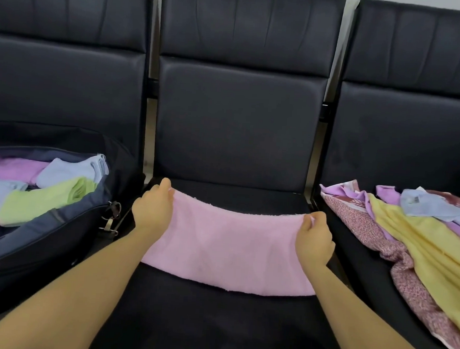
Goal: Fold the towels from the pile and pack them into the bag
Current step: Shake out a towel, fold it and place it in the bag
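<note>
With several folded towels already in the open bag and a pile left, the left hand and right hand pinch the pink towel's far corners on the middle seat, mid-fold.

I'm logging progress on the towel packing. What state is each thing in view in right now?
Pink terry towel: spread across the middle seat, far edge pinched at both corners.
Left hand: pinching the towel's far left corner.
Right hand: pinching the far right corner.
Dark zip bag: open on the left seat, folded towels inside.
Pile of unfolded towels: heaped loosely on the right seat.
</note>
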The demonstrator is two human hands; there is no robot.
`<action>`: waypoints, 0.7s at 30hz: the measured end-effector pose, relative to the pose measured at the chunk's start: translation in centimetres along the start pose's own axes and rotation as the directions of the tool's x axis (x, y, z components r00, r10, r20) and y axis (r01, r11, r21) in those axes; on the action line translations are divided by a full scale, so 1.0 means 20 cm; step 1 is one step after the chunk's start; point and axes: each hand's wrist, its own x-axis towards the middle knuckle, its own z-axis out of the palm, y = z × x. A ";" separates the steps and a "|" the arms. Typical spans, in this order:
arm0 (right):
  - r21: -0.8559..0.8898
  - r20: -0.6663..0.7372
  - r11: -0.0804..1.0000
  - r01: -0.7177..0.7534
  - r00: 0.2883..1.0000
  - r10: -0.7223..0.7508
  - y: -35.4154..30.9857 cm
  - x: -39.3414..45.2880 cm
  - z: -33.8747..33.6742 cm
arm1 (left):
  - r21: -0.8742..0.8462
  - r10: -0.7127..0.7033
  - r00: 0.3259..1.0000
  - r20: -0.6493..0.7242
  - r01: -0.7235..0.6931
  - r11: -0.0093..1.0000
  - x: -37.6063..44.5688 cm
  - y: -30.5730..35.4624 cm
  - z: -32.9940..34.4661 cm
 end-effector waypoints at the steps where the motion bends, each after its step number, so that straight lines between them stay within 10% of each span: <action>1: -0.022 0.000 1.000 -0.001 1.000 0.001 0.01 0.02 0.02 | 0.008 0.003 1.000 -0.007 -0.003 1.000 0.03 0.01 0.02; 8: -0.327 0.028 0.908 0.263 0.963 -0.269 0.06 -0.01 0.16 | 0.132 0.166 0.986 -0.023 -0.161 0.978 0.02 0.04 0.16; 12: -0.269 0.376 0.759 0.593 0.790 -0.484 0.02 -0.09 0.20 | 0.071 0.359 0.875 0.325 -0.401 0.913 -0.15 0.10 0.20; 15: -0.281 0.667 0.665 0.692 0.639 -0.383 0.04 -0.16 0.21 | 0.111 0.264 0.789 0.554 -0.385 0.916 -0.25 0.07 0.25; 21: -0.380 0.792 0.575 0.724 0.576 -0.201 0.13 -0.28 0.11 | 0.158 0.183 0.754 0.631 -0.356 0.921 -0.43 0.06 0.20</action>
